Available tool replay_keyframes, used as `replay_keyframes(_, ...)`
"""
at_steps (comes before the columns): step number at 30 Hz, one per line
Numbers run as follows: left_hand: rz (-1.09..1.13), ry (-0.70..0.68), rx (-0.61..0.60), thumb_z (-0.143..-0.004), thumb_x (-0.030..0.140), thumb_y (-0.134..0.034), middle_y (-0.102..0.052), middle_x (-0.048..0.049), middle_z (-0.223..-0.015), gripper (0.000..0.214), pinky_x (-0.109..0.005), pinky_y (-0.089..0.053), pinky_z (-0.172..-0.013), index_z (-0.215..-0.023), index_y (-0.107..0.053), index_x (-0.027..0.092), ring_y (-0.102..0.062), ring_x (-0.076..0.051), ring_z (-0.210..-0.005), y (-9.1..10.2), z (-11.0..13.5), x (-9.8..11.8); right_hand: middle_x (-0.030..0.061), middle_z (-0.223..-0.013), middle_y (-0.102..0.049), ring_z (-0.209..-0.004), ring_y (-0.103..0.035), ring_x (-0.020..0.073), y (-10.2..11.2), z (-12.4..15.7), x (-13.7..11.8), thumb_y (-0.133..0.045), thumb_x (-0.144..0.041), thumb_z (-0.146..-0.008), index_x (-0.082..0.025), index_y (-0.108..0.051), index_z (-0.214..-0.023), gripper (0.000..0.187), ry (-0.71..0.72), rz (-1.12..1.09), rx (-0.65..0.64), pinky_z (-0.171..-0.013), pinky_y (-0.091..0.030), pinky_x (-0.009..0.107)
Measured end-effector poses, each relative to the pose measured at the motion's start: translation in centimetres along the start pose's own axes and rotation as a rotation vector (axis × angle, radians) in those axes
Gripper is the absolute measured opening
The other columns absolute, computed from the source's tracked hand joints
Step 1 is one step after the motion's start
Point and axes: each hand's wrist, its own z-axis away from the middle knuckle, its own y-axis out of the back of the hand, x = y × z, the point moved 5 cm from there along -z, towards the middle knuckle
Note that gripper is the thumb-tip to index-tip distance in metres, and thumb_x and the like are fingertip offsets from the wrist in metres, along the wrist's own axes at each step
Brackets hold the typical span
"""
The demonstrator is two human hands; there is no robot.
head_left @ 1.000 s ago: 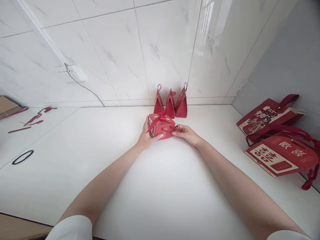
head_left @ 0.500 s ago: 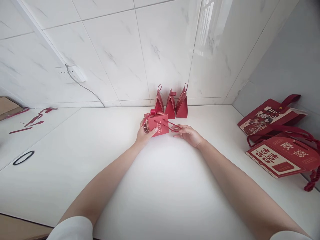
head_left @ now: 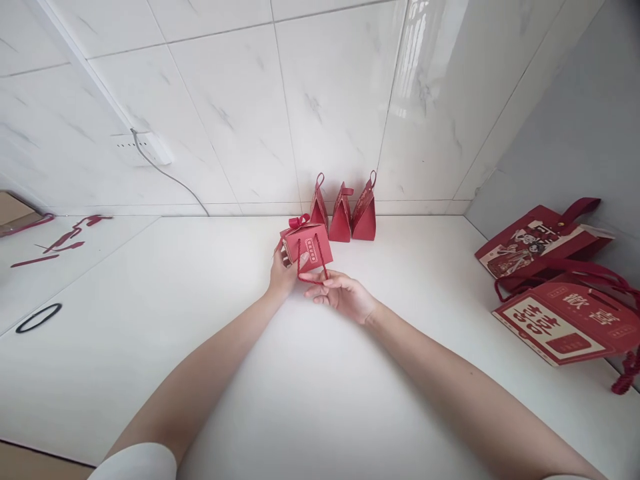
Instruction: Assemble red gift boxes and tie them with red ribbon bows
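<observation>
A small red gift box [head_left: 318, 248] with a ribbon bow on top and a twisted red cord handle [head_left: 314, 281] is held up in front of me, slightly tilted. My left hand [head_left: 283, 272] grips it from the left side, thumb across the front and the other fingers mostly hidden behind it. My right hand [head_left: 345, 293] pinches the lower loop of the cord handle, which hangs down over the box's front. Just behind the box, three small triangular red boxes [head_left: 341, 223] with ribbon loops stand in a row by the wall.
At the right lie two larger red gift boxes [head_left: 565, 327] with cords and ribbons, against a grey panel. Red ribbon pieces [head_left: 63, 240] and a black ring [head_left: 39, 318] lie on the white table [head_left: 320, 400] at the left. A cable [head_left: 170, 179] runs from a wall socket [head_left: 143, 148].
My right hand has moved left and toward me, swinging the cord handle from the box's right side down across its front. My left hand has tilted the box and shifted slightly left.
</observation>
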Motion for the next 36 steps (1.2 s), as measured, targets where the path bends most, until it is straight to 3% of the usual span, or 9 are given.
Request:
replay_keyframes(7,-0.038,-0.023,-0.053,-0.066,0.028,-0.08,-0.064,-0.0089,-0.114,0.065,-0.038,-0.048,-0.09,-0.126,-0.055,0.024,-0.061,-0.025,-0.103,-0.3,0.1,0.5,0.0058,-0.135,-0.056,-0.099,-0.066,0.0229,-0.5,0.1,0.1,-0.061,-0.023,-0.077,-0.02,-0.063,-0.079,0.004,0.007,0.037,-0.092,-0.083,-0.049,0.033)
replay_keyframes(13,0.204,0.052,-0.074,-0.08,0.043,-0.065,-0.061,-0.0058,-0.126,0.045,-0.039,-0.05,-0.091,-0.122,-0.057,0.027,-0.059,-0.025,-0.113,-0.1,-0.4,0.4,0.0101,-0.128,-0.06,-0.113,-0.059,0.0225,-0.4,0.4,1.0,-0.065,-0.032,-0.082,-0.018,-0.067,-0.082,0.015,-0.062,0.152,-0.143,-0.089,-0.047,0.033)
replay_keyframes(16,0.391,0.171,-0.102,-0.083,0.051,-0.057,-0.059,-0.0077,-0.13,0.05,-0.041,-0.052,-0.09,-0.126,-0.054,0.026,-0.061,-0.025,-0.109,0.0,-0.6,0.0,0.0098,-0.127,-0.06,-0.108,-0.06,0.0211,0.6,0.2,1.2,-0.065,-0.036,-0.083,-0.018,-0.067,-0.088,0.019,-0.053,0.138,-0.072,-0.086,-0.049,0.033)
replay_keyframes(21,0.497,0.28,-0.29,-0.087,0.063,-0.042,-0.059,-0.0127,-0.129,0.063,-0.043,-0.052,-0.091,-0.128,-0.056,0.018,-0.06,-0.029,-0.111,-1.1,0.3,0.3,0.0039,-0.111,-0.061,-0.09,-0.062,0.0157,3.2,-0.5,0.6,-0.067,-0.043,-0.083,-0.022,-0.06,-0.095,0.025,0.098,0.078,0.182,-0.076,-0.051,0.03)
replay_keyframes(24,0.512,0.381,-0.401,-0.087,0.067,-0.035,-0.061,-0.0143,-0.126,0.069,-0.043,-0.053,-0.087,-0.129,-0.056,0.016,-0.062,-0.03,-0.106,-1.8,0.9,0.2,0.0033,-0.096,-0.062,-0.082,-0.062,0.0147,3.4,-0.6,0.6,-0.066,-0.047,-0.083,-0.021,-0.06,-0.096,0.03,0.098,0.098,0.168,-0.073,-0.051,0.03)
replay_keyframes(28,0.508,0.429,-0.478,-0.089,0.062,-0.037,-0.067,-0.0145,-0.114,0.063,-0.042,-0.055,-0.081,-0.121,-0.061,0.012,-0.066,-0.029,-0.097,-1.9,1.0,0.1,0.0036,-0.087,-0.062,-0.08,-0.062,0.0144,3.1,-0.5,0.7,-0.067,-0.046,-0.083,-0.018,-0.061,-0.095,0.031,0.081,0.152,0.091,-0.075,-0.05,0.029)
replay_keyframes(32,0.511,0.371,-0.468,-0.089,0.048,-0.049,-0.071,-0.0122,-0.107,0.045,-0.038,-0.055,-0.081,-0.108,-0.066,0.011,-0.066,-0.028,-0.097,-1.3,0.3,0.0,0.0021,-0.092,-0.064,-0.082,-0.062,0.0142,3.0,-0.4,0.7,-0.073,-0.04,-0.078,-0.021,-0.059,-0.093,0.028,0.083,0.141,0.096,-0.077,-0.05,0.03)
replay_keyframes(36,0.405,0.398,-0.42,-0.082,0.037,-0.061,-0.073,-0.011,-0.098,0.031,-0.04,-0.054,-0.082,-0.098,-0.069,0.012,-0.068,-0.028,-0.092,0.0,-0.9,-1.1,-0.0009,-0.083,-0.064,-0.076,-0.06,0.0124,3.6,-0.2,-0.3,-0.082,-0.031,-0.067,-0.019,-0.052,-0.071,0.032,0.069,0.284,0.055,-0.073,-0.049,0.028)
